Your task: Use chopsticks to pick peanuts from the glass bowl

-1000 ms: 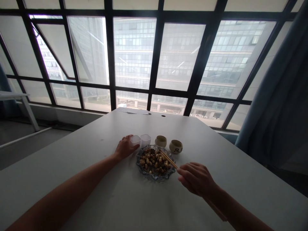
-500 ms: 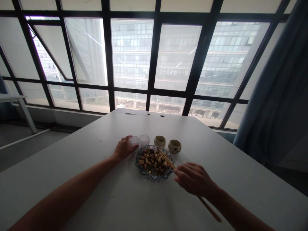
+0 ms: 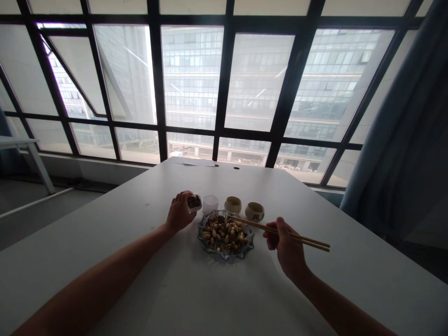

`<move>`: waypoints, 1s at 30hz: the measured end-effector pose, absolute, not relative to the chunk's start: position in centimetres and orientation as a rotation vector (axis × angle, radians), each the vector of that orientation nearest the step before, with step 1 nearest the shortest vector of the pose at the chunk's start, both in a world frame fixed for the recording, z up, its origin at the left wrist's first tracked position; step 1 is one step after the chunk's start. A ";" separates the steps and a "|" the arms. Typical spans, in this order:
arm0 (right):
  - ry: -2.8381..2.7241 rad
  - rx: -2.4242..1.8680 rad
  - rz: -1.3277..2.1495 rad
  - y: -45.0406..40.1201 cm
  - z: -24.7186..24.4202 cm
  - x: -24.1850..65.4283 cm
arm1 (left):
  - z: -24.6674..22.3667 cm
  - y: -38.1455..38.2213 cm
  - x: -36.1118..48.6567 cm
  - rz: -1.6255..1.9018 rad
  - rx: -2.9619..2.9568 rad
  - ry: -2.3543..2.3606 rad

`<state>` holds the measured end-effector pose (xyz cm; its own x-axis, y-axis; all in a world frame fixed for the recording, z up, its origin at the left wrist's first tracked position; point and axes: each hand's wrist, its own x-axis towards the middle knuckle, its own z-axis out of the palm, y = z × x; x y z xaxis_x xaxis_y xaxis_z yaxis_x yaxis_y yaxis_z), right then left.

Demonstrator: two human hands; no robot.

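My left hand [image 3: 179,212] is closed around a small clear plastic cup [image 3: 199,209], tilted so that its mouth faces me and dark bits show inside. A second clear cup [image 3: 210,204] stands right of it. In my right hand [image 3: 289,249] is a pair of wooden chopsticks [image 3: 257,225], held nearly level, their tips over the back of a scalloped glass dish [image 3: 227,257]. Peanuts and other brown nuts [image 3: 227,233] fill the dish. Whether the tips pinch anything is too small to tell.
Two round ceramic cups, one plain in view [image 3: 233,204] and one with a dark character [image 3: 255,212], stand behind the dish. Papers [image 3: 191,162] lie at the white table's [image 3: 224,298] far edge. A blue curtain [image 3: 392,154] hangs at right.
My left hand has tipped the clear cup toward me, so its dark contents now show. My right hand has turned, swinging the chopsticks from a steep slant to nearly level.
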<state>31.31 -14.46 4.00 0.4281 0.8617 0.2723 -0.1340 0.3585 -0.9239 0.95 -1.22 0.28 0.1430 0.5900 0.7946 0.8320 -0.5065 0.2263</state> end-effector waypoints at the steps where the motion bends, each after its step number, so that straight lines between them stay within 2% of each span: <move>1: -0.891 -0.991 0.778 -14.5 4.0 31.3 | 0.3 -1.2 1.0 -1.289 -2.154 -1.388; 9: -0.880 -1.002 0.789 -14.3 3.6 31.2 | 0.7 -1.6 1.1 -1.231 -2.160 -1.477; 12: -1.008 -1.028 0.666 -14.4 3.5 31.8 | 0.8 -1.8 1.1 -1.220 -2.169 -1.498; 14: -1.349 -0.998 0.423 -14.7 3.7 32.5 | 0.9 -1.9 1.2 -1.208 -2.178 -1.514; 17: -2.048 -0.734 -0.186 -15.2 4.4 33.5 | 1.0 -2.0 1.2 -1.196 -2.187 -1.524; 19: -2.221 -0.592 -0.515 -15.4 4.9 33.7 | 1.1 -2.0 1.2 -1.190 -2.192 -1.537; 21: -2.240 -0.549 -0.666 -15.5 5.3 33.6 | 1.1 -2.1 1.2 -1.176 -2.206 -1.556; 24: -2.235 -0.549 -0.681 -15.6 5.4 33.4 | 1.1 -2.1 1.2 -1.165 -2.215 -1.574; 30: -2.123 -0.608 -0.475 -15.4 6.2 32.1 | 0.7 -1.7 1.2 -1.175 -2.225 -1.531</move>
<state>32.12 -15.39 6.22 -0.5165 0.2515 0.8185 0.5761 0.8092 0.1149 1.17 -1.65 0.73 0.1497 0.6998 0.6984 0.8554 -0.4460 0.2635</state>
